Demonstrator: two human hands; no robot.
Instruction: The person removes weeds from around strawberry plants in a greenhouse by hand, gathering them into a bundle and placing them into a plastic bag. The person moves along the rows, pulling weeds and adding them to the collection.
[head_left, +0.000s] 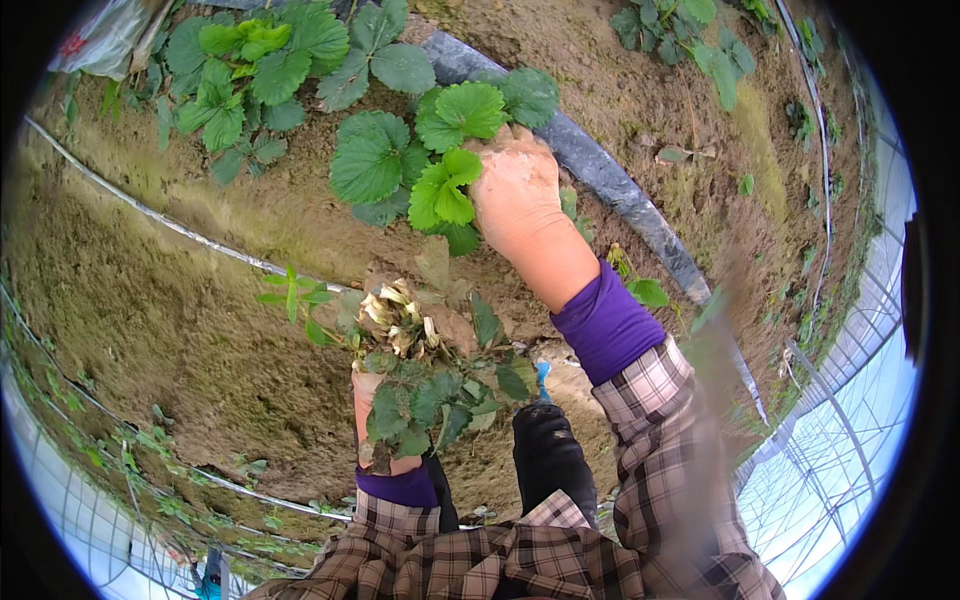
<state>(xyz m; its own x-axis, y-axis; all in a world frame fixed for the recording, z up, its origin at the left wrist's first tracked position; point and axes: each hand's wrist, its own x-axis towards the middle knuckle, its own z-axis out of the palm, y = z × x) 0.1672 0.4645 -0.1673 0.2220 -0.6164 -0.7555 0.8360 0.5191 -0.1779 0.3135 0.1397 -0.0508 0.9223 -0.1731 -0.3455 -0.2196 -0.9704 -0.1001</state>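
My right hand (517, 176) reaches into the right side of a green strawberry plant (375, 161), beside a grey flat hose. Its fingers are curled near the plant's base, partly behind leaves; what they grip is hidden. My left hand (367, 397), close to my body, is shut on a bunch of strawberry leaves and stems (431, 397), with pale, dry stem ends on top. The bunch covers most of that hand. Both sleeves are plaid with purple cuffs.
The grey flat hose (630, 195) curves down to the right. A thin drip line (165, 221) crosses the soil at left. Another strawberry plant (247, 75) grows at upper left, near a plastic bag (112, 37). Greenhouse framing (832, 420) stands at right; my dark-clad leg (551, 457) is below.
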